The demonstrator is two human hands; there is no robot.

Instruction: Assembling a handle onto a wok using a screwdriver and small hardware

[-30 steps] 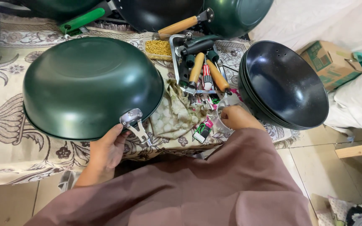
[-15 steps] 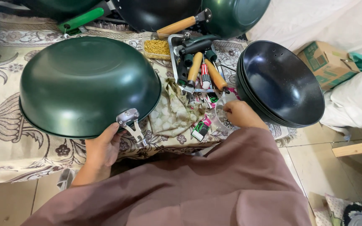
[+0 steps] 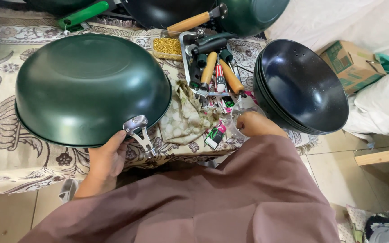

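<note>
Head view: left hand (image 3: 106, 157) grips the rim of an upturned dark-green metal wok (image 3: 91, 87) on the patterned desk (image 3: 5, 148), beside its bare handle bracket (image 3: 138, 130). Right hand (image 3: 255, 123) — grip unclear — reaches among small parts. Handle-fitting stage; next needs a wooden handle (image 3: 209, 69).

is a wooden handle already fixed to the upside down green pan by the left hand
No, the green pan shows only a bare metal bracket beside the left hand.
</note>
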